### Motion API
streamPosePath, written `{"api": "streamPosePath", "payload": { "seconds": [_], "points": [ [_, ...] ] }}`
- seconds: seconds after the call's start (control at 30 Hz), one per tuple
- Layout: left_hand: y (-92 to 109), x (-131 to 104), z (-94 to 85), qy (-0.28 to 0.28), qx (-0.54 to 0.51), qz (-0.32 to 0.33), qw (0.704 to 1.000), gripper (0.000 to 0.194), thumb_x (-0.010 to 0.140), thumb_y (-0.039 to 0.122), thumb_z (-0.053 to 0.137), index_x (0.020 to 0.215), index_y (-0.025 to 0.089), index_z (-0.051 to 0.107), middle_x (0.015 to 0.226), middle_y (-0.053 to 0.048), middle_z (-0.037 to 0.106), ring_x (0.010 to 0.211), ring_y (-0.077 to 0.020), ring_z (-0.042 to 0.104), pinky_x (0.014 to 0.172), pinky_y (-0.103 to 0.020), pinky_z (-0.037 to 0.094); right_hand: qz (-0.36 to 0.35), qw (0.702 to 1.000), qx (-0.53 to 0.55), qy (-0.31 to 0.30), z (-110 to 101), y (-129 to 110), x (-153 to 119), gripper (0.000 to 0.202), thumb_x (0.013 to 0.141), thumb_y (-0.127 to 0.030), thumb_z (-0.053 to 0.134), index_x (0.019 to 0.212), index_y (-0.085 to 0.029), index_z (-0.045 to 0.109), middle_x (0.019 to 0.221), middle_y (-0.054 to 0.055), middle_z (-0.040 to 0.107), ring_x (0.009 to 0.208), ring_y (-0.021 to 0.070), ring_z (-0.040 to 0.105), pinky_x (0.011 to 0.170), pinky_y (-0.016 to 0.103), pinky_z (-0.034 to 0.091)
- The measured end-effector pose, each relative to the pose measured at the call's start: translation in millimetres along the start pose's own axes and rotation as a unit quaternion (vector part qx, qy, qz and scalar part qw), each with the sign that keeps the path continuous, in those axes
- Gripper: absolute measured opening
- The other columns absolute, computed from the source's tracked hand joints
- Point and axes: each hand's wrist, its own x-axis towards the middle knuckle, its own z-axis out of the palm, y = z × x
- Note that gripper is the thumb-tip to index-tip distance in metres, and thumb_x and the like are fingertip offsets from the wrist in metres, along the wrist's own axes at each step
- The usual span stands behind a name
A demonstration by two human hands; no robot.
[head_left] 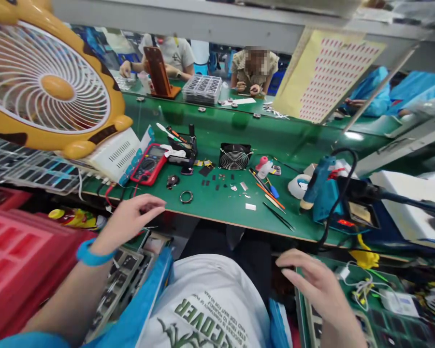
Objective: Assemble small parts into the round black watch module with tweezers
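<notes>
My left hand (132, 220), with a blue band at the wrist, hovers near the front edge of the green bench (210, 210), its fingers apart and holding nothing. A black ring (186, 196) lies just beyond its fingertips, with a small dark round part (172, 181) behind it. On the other side, my right hand (311, 278) hangs below the bench edge, thumb and fingers apart, with nothing between them. Black tweezers (279, 216) lie on the bench beyond it, beside a small white piece (250, 207). Several small dark parts (217, 187) are spread across the middle.
A yellow fan (58, 88) and a red multimeter (149, 164) stand left. A small black fan (235, 157) sits at the back. Red trays (18, 261) are lower left; a blue-handled tool (317, 181) is right. People sit across the bench.
</notes>
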Motion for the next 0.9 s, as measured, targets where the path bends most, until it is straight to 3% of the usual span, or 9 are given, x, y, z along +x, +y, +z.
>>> {"api": "streamPosePath", "payload": {
  "seconds": [0.07,0.13,0.23,0.37,0.43,0.53,0.6,0.7,0.9],
  "points": [
    [-4.0,10.5,13.0,0.005,0.004,0.042,0.999,0.013,0.075,0.020,0.069,0.088,0.018,0.065,0.086,0.004,0.066,0.070,-0.0090,0.060,0.067,-0.021,0.049,-0.025,0.992,-0.126,0.005,19.7,8.0,28.0,0.005,0.070,-0.035,0.071,0.066,-0.033,0.071,0.069,0.008,0.072,0.063,0.0243,0.069,0.058,0.037,0.054],
    [-9.8,21.8,31.3,0.008,0.004,0.063,0.998,0.025,0.071,0.019,0.071,0.095,0.022,0.065,0.093,0.005,0.066,0.064,-0.0071,0.058,0.059,-0.017,0.048,-0.063,0.982,-0.179,0.002,41.4,16.4,49.7,0.017,0.078,-0.040,0.062,0.064,-0.030,0.067,0.062,0.005,0.069,0.055,0.0221,0.067,0.050,0.033,0.054],
    [-21.3,37.7,50.3,0.023,0.023,0.072,0.997,0.028,0.072,0.018,0.069,0.099,0.023,0.064,0.106,0.002,0.063,0.081,-0.0107,0.060,0.073,-0.020,0.051,-0.100,0.974,-0.202,-0.022,78.9,22.3,72.7,0.026,0.086,-0.039,0.054,0.066,-0.026,0.063,0.061,0.003,0.067,0.054,0.0184,0.066,0.048,0.027,0.054],
    [-33.5,63.1,48.8,0.042,0.082,0.069,0.993,0.039,0.080,0.012,0.060,0.118,0.018,0.055,0.126,-0.004,0.054,0.120,-0.0191,0.045,0.109,-0.034,0.032,-0.120,0.960,-0.225,-0.112,147.5,16.0,108.7,0.015,0.090,-0.031,0.054,0.098,-0.027,0.066,0.078,0.001,0.068,0.066,0.0137,0.067,0.061,0.021,0.055],
    [-34.5,78.4,43.5,0.021,0.113,0.069,0.991,0.046,0.081,0.008,0.058,0.126,0.016,0.047,0.134,-0.007,0.048,0.124,-0.0201,0.042,0.111,-0.036,0.030,-0.130,0.949,-0.249,-0.142,182.1,10.0,131.7,0.024,0.092,-0.028,0.051,0.113,-0.029,0.061,0.088,0.004,0.067,0.076,0.0161,0.067,0.069,0.024,0.054],
    [-31.5,100.3,35.6,-0.028,0.155,0.067,0.985,0.043,0.079,0.007,0.060,0.121,0.016,0.053,0.122,-0.008,0.056,0.113,-0.0230,0.051,0.103,-0.038,0.037,-0.133,0.940,-0.276,-0.152,217.4,1.8,162.8,0.040,0.092,-0.019,0.047,0.130,-0.028,0.047,0.098,0.008,0.063,0.077,0.0185,0.064,0.066,0.027,0.048],
    [-29.9,112.3,30.7,-0.063,0.177,0.062,0.980,0.042,0.071,0.009,0.070,0.112,0.016,0.060,0.105,-0.007,0.061,0.101,-0.0250,0.056,0.097,-0.039,0.042,-0.133,0.940,-0.273,-0.158,227.8,-0.4,176.2,0.038,0.089,-0.012,0.046,0.126,-0.023,0.051,0.101,0.011,0.062,0.076,0.0181,0.061,0.065,0.027,0.045],
    [-32.3,126.6,25.4,-0.095,0.189,0.029,0.977,0.048,0.059,0.011,0.079,0.104,0.018,0.064,0.088,-0.003,0.058,0.090,-0.0253,0.057,0.089,-0.040,0.045,-0.129,0.948,-0.228,-0.180,229.9,3.4,185.2,0.021,0.088,-0.010,0.047,0.100,-0.015,0.063,0.098,0.011,0.062,0.076,0.0179,0.058,0.065,0.028,0.042],
    [-30.4,138.5,18.6,-0.119,0.117,-0.079,0.983,0.030,0.049,0.015,0.077,0.075,0.020,0.063,0.076,0.003,0.055,0.080,-0.0194,0.055,0.087,-0.036,0.043,-0.045,0.976,-0.005,-0.214,209.4,0.5,181.0,0.013,0.086,-0.019,0.056,0.082,-0.018,0.068,0.080,0.005,0.062,0.079,0.0171,0.056,0.075,0.029,0.041]
  ]
}}
